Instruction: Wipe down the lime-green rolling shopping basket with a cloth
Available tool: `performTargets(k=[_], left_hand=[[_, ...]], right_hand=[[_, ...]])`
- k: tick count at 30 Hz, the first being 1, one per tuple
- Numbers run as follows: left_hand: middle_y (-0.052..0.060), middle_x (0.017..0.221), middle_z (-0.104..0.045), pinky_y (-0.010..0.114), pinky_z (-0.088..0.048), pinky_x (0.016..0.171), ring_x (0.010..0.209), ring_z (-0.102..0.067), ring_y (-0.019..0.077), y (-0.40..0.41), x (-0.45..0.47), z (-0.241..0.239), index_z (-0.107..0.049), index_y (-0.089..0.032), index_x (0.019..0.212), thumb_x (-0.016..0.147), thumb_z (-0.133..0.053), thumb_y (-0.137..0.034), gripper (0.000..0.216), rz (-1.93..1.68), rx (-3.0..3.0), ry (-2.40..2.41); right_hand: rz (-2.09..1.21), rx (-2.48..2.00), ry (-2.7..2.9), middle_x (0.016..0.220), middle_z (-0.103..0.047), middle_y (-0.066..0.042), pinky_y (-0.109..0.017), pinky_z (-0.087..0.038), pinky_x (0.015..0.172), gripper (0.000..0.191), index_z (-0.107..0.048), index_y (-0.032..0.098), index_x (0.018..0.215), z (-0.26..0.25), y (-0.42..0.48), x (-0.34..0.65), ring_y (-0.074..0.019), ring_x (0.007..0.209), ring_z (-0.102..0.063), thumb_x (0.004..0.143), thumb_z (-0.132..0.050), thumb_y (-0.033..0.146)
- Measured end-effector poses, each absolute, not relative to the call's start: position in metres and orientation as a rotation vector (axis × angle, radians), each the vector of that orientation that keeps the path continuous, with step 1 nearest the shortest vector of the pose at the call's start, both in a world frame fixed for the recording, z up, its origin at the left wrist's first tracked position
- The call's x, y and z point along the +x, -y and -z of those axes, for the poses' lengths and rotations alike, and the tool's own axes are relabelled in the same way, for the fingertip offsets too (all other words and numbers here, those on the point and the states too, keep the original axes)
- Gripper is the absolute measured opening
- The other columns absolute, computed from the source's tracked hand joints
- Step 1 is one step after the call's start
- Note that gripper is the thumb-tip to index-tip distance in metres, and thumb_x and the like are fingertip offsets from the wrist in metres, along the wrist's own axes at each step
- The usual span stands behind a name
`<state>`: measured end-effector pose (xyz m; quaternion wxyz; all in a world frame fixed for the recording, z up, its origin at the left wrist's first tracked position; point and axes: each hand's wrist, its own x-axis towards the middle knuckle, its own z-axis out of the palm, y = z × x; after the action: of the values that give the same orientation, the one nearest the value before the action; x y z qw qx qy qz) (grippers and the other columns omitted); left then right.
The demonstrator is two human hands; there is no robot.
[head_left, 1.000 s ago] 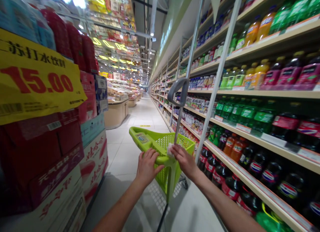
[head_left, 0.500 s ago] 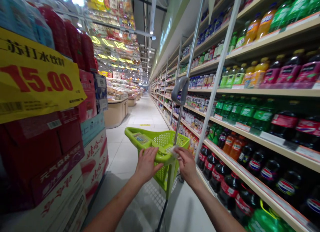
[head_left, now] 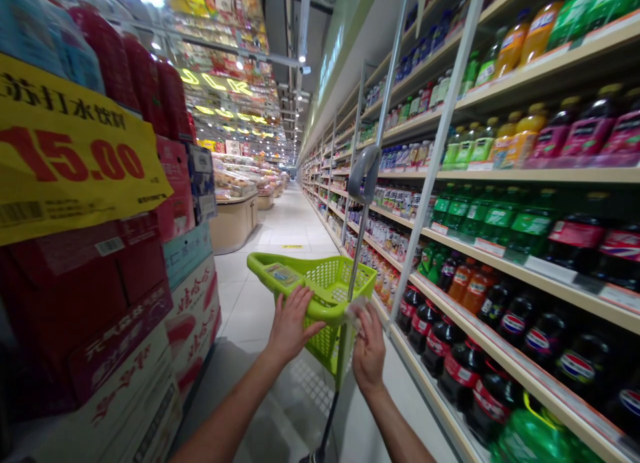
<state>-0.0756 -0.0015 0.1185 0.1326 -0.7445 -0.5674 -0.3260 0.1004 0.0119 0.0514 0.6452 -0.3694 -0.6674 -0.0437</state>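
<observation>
In the head view a lime-green shopping cart (head_left: 327, 313) with a perforated basket stands in front of me. My left hand (head_left: 291, 324) lies over its near handle rim, fingers on top and thumb along the front side. My right hand (head_left: 369, 348) pinches a crumpled white tissue (head_left: 357, 308), which is against or very close to the right corner of that handle. Just behind this corner a metal pole (head_left: 356, 256) rises from the cart, with a grey loop-shaped grip (head_left: 364, 174) partway up. A small picture label (head_left: 281, 274) sits on the handle's left part.
Shelves of bottled drinks (head_left: 520, 220) line the right side, close to the cart. Stacked drink cartons (head_left: 193, 283) with a yellow price sign (head_left: 75, 153) stand close on the left. A pale tiled aisle (head_left: 280, 223) runs ahead, past a wooden display counter (head_left: 234, 224).
My right hand has turned more upright and shifted slightly down with the tissue, at the handle's right corner. My left hand stays on the handle. The view has shifted slightly.
</observation>
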Motion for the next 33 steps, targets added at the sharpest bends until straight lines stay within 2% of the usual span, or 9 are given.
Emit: performTargets(k=[3,6,8,13,17,21,25,28,33], left_hand=[[0.013,0.128,-0.048,0.053,-0.021,0.101,0.122,-0.038,0.0283,0.003,-0.066,-0.12,-0.045,-0.017,0.119,0.074,-0.055,-0.043,0.053,0.961,-2.121,1.665],[0.012,0.125,-0.051,0.055,-0.02,0.101,0.12,-0.04,0.029,0.006,-0.054,-0.124,-0.048,-0.018,0.118,0.075,-0.054,-0.043,0.05,0.974,-2.099,1.688],[0.013,0.124,-0.052,0.055,-0.02,0.101,0.12,-0.04,0.0296,0.008,-0.043,-0.126,-0.049,-0.018,0.117,0.076,-0.052,-0.043,0.048,0.979,-2.086,1.718],[0.014,0.13,-0.045,0.055,-0.018,0.102,0.124,-0.035,0.03,0.01,-0.028,-0.126,-0.039,-0.014,0.126,0.075,-0.05,-0.044,0.06,0.931,-2.144,1.729],[0.014,0.137,-0.035,0.053,-0.018,0.103,0.128,-0.028,0.0281,0.006,-0.04,-0.123,-0.032,-0.015,0.131,0.074,-0.051,-0.033,0.063,0.893,-2.177,1.625],[0.013,0.138,-0.033,0.053,-0.017,0.104,0.13,-0.024,0.0286,0.004,-0.052,-0.125,-0.036,-0.014,0.129,0.07,-0.052,-0.026,0.062,0.878,-2.126,1.697],[0.011,0.138,-0.035,0.051,-0.017,0.104,0.128,-0.027,0.0277,0.005,-0.045,-0.126,-0.037,-0.017,0.128,0.069,-0.052,-0.027,0.061,0.873,-2.184,1.694],[0.012,0.138,-0.034,0.052,-0.016,0.104,0.128,-0.026,0.0287,0.007,-0.033,-0.125,-0.037,-0.016,0.128,0.069,-0.052,-0.028,0.063,0.89,-2.187,1.69],[0.011,0.136,-0.038,0.047,-0.018,0.106,0.128,-0.028,0.0253,0.007,-0.037,-0.124,-0.041,-0.015,0.126,0.07,-0.048,-0.021,0.057,0.872,-2.241,1.609]], right_hand=[[0.062,-0.795,1.593,0.137,-0.035,-0.006,-0.042,-0.039,0.098,0.042,-0.044,0.024,0.125,-0.061,-0.01,0.1,-0.0206,0.124,-0.037,0.085,-0.036,0.015],[0.061,-0.808,1.596,0.133,-0.042,-0.006,-0.039,-0.043,0.094,0.04,-0.047,0.024,0.123,-0.051,-0.006,0.107,-0.0206,0.12,-0.042,0.085,-0.036,0.016],[0.052,-0.852,1.559,0.13,-0.045,-0.007,-0.041,-0.042,0.094,0.04,-0.048,0.024,0.123,-0.05,-0.006,0.117,-0.0209,0.119,-0.043,0.086,-0.035,0.016],[0.003,-0.883,1.472,0.136,-0.037,-0.007,-0.046,-0.036,0.099,0.043,-0.042,0.022,0.127,-0.071,-0.002,0.121,-0.0219,0.125,-0.035,0.086,-0.036,0.017],[0.099,-0.83,1.602,0.141,-0.028,-0.006,-0.049,-0.034,0.1,0.047,-0.04,0.024,0.129,-0.067,0.013,0.103,-0.0241,0.129,-0.026,0.084,-0.035,0.011],[0.247,-0.702,1.758,0.14,-0.03,-0.003,-0.053,-0.032,0.1,0.051,-0.04,0.029,0.128,-0.059,0.012,0.109,-0.0245,0.129,-0.025,0.082,-0.038,0.007],[0.206,-0.81,1.595,0.142,-0.026,-0.006,-0.051,-0.035,0.099,0.047,-0.039,0.026,0.129,-0.057,0.004,0.122,-0.0241,0.129,-0.026,0.085,-0.033,0.01],[0.193,-0.87,1.51,0.142,-0.024,-0.008,-0.055,-0.031,0.1,0.045,-0.038,0.023,0.13,-0.057,0.005,0.108,-0.0255,0.13,-0.024,0.086,-0.031,0.012],[0.316,-0.73,1.728,0.137,-0.036,-0.007,-0.055,-0.031,0.1,0.048,-0.04,0.027,0.128,-0.064,0.003,0.082,-0.0244,0.128,-0.027,0.084,-0.037,0.009]])
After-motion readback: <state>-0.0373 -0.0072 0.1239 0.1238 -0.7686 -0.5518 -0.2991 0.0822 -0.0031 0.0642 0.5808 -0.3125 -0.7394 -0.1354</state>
